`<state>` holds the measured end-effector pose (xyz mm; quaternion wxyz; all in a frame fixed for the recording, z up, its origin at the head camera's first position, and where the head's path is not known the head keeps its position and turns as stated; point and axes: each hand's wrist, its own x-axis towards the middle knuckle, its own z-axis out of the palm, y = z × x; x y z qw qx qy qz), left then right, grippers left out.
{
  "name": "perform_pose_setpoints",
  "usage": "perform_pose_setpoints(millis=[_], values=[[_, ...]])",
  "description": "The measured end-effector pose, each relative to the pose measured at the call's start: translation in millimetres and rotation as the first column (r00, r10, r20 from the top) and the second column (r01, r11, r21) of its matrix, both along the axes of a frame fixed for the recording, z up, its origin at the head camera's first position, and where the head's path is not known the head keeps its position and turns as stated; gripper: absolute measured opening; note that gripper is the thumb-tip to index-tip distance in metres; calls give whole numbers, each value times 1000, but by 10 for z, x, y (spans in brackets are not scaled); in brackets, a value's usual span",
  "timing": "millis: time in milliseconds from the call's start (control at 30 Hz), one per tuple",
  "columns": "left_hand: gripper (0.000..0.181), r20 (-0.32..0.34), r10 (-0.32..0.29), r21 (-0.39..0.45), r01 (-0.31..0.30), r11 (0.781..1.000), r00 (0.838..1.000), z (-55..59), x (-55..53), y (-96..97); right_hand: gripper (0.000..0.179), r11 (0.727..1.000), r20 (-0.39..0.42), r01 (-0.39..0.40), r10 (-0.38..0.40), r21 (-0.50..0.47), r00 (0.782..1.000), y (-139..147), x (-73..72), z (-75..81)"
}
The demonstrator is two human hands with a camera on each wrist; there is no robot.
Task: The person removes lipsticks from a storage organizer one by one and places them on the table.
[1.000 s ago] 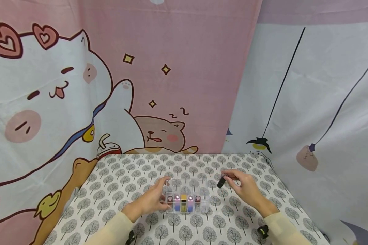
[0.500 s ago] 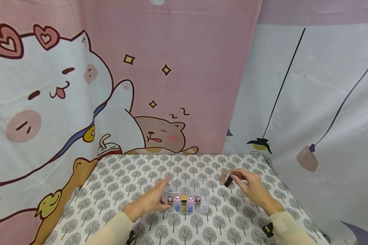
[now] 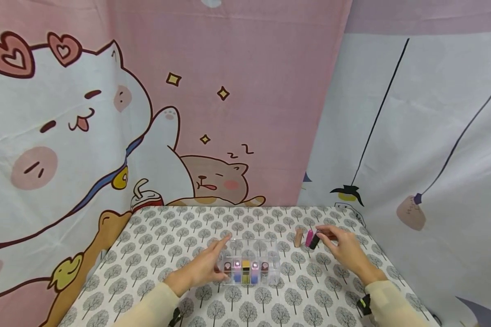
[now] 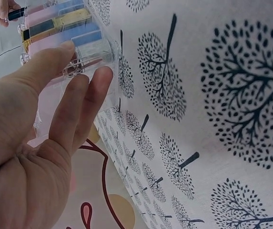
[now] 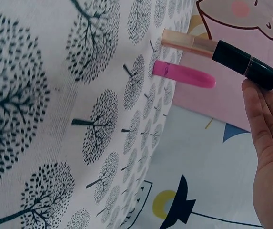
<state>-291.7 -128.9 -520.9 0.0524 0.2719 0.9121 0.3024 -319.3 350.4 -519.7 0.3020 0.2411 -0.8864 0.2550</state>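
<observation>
My right hand [image 3: 343, 250] pinches a black lipstick tube [image 5: 245, 64] by its clear-tipped end, tilted above the table. Just left of it, a bright pink tube [image 5: 184, 74] and a tan tube [image 5: 186, 41] stand upright on the cloth. My left hand [image 3: 202, 268] holds the left end of a clear compartment organizer [image 3: 273, 265], its thumb at the front and its fingers spread toward the back. Inside the front row sit pink-and-blue tubes [image 3: 254, 272], a yellow tube with a black band [image 3: 246, 271] and dark round-topped tubes [image 3: 264, 266].
The table is covered by a white cloth [image 3: 180, 290] with a tree print. Cartoon fabric sheets [image 3: 245, 104] hang behind it and at its sides. Dark wrist straps [image 3: 364, 304] show near the cream sleeves.
My right hand has moved rightward with the black lipstick tube. The tan tube, then the pink tube, has come into sight standing on the cloth. My left hand stays at the organizer.
</observation>
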Motion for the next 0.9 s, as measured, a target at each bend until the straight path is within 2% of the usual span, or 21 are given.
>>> perform_pose_setpoints(millis=[167,433,733,900], values=[[130,-5,5,-4,-5,1000,1000,-5,-7,5,26,1000,11,15,-15,10,1000,63,-55,-17],[131,40,-7,52,5,999,999,-12,-7,7,25,997,85,70,-71,17,994,139,-114,-71],[130,44,-5,51,3,999,999,-6,-1,-1,24,993,150,116,-115,1,982,184,-245,-147],[129,41,-6,54,3,999,999,-3,-4,-1,24,993,159,118,-116,-4,980,218,-324,-183]])
